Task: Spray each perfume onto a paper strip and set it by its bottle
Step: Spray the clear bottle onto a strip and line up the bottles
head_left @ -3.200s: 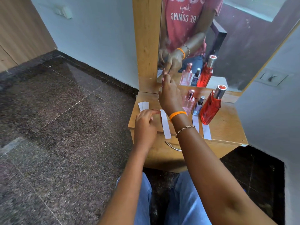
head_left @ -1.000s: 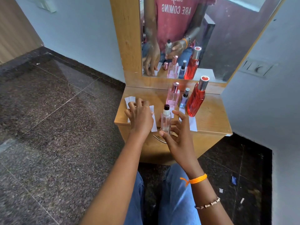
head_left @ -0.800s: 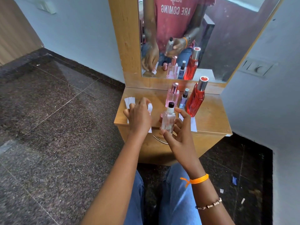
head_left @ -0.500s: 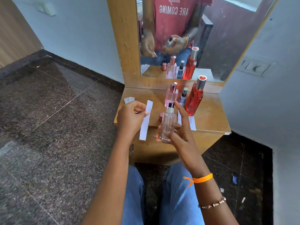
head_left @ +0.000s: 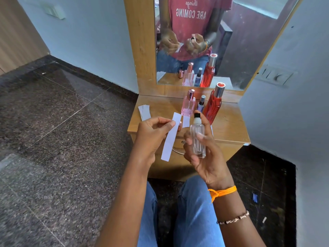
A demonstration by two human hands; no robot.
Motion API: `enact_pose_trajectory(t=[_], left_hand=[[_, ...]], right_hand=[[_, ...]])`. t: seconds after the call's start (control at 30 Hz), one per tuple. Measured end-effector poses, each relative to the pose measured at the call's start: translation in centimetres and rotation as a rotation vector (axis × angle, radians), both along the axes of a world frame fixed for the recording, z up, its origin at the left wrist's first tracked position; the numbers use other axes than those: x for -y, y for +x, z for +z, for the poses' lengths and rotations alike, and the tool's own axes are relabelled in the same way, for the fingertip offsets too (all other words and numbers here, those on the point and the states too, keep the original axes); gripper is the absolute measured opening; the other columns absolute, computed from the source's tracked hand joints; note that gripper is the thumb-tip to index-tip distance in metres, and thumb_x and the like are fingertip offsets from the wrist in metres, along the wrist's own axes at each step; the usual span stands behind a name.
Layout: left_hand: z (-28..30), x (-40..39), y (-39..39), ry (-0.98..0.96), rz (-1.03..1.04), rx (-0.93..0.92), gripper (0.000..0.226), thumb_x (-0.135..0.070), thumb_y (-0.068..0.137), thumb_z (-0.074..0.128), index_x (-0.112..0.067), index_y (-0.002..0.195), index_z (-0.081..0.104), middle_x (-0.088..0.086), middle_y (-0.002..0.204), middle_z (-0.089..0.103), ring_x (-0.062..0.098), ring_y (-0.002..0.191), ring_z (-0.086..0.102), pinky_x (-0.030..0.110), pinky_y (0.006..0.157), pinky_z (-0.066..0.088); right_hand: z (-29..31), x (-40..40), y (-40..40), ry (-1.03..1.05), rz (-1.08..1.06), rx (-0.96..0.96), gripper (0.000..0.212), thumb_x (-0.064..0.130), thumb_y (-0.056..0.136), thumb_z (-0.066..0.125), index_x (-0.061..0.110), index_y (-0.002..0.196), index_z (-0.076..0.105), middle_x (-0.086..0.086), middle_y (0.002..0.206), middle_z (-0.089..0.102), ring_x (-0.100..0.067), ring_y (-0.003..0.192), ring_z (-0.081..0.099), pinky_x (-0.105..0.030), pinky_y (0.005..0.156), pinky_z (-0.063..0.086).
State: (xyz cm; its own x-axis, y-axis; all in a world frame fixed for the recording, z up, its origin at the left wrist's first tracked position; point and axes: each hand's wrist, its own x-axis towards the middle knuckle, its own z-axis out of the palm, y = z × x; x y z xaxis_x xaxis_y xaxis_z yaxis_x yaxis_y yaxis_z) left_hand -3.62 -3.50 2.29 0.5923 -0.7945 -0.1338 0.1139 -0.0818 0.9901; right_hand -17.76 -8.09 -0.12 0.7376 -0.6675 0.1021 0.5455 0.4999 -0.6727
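Observation:
My right hand (head_left: 204, 157) grips a clear glass perfume bottle (head_left: 198, 141) with a black spray top, held upright in front of the table edge, the index finger up by the nozzle. My left hand (head_left: 151, 134) pinches a white paper strip (head_left: 171, 136) near its top, so that it hangs just left of the bottle. On the wooden table (head_left: 229, 125) stand a pink bottle (head_left: 188, 104), a small purple bottle (head_left: 201, 104) and a tall red bottle (head_left: 213, 104). A strip (head_left: 186, 121) lies in front of the pink bottle.
A small stack of spare strips (head_left: 144, 111) lies at the table's left corner. A rose-gold cap (head_left: 179, 126) stands behind the held strip. A mirror (head_left: 222, 41) rises behind the bottles. A metal drawer handle (head_left: 178, 150) sits below the table edge. My knees are under my hands.
My left hand lifted the strip off the table and brought it up beside the bottle. My right hand raised the clear bottle slightly and drew it nearer to me.

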Motion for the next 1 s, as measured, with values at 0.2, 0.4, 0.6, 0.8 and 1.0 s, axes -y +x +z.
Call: enact_pose_trajectory(t=[0.2, 0.4, 0.6, 0.8, 1.0], left_hand=[[0.6, -0.2, -1.0, -0.018, 0.021, -0.006, 0.015, -0.017, 0.078, 0.073, -0.026, 0.066, 0.071, -0.005, 0.076, 0.072, 0.017, 0.086, 0.067, 0.029, 0.073, 0.052], [0.8, -0.3, -2.0, -0.022, -0.014, 0.018, 0.019, -0.019, 0.078, 0.073, -0.03, 0.063, 0.072, -0.008, 0.073, 0.072, 0.014, 0.083, 0.067, 0.028, 0.071, 0.054], [0.3, 0.1, -2.7, 0.012, -0.009, 0.012, 0.014, -0.016, 0.077, 0.073, -0.027, 0.07, 0.071, -0.02, 0.064, 0.07, -0.009, 0.063, 0.062, 0.008, 0.045, 0.042], [-0.1, 0.3, -3.1, 0.019, -0.012, -0.044, 0.011, -0.013, 0.076, 0.074, -0.024, 0.076, 0.073, -0.009, 0.084, 0.072, -0.005, 0.068, 0.065, 0.01, 0.051, 0.046], [-0.3, 0.5, -3.1, 0.005, -0.023, -0.068, 0.012, -0.011, 0.076, 0.074, -0.023, 0.077, 0.073, -0.006, 0.088, 0.072, -0.001, 0.069, 0.067, 0.011, 0.052, 0.047]], right_hand=[[0.1, -0.1, -0.9, 0.18, 0.132, 0.205, 0.039, 0.013, 0.078, 0.071, 0.013, 0.107, 0.044, -0.008, 0.072, 0.052, -0.008, 0.045, 0.051, -0.014, 0.037, 0.042], [-0.2, 0.0, -1.4, 0.15, 0.026, 0.104, 0.053, 0.022, 0.086, 0.06, 0.007, 0.134, 0.043, -0.006, 0.088, 0.059, -0.009, 0.063, 0.052, -0.018, 0.053, 0.045], [0.6, 0.4, -2.5, -0.455, -0.284, -0.41, 0.043, 0.016, 0.091, 0.052, 0.034, 0.129, 0.045, 0.0, 0.085, 0.057, -0.01, 0.057, 0.046, -0.022, 0.047, 0.038], [1.3, 1.2, -1.9, -1.115, -0.515, -0.847, 0.059, -0.003, 0.078, 0.065, 0.024, 0.128, 0.048, 0.015, 0.083, 0.056, -0.002, 0.065, 0.055, -0.008, 0.064, 0.041], [1.2, 1.6, -1.6, -1.166, -0.509, -0.98, 0.063, -0.001, 0.077, 0.066, 0.023, 0.131, 0.047, -0.005, 0.102, 0.064, -0.015, 0.083, 0.058, -0.022, 0.071, 0.046]])
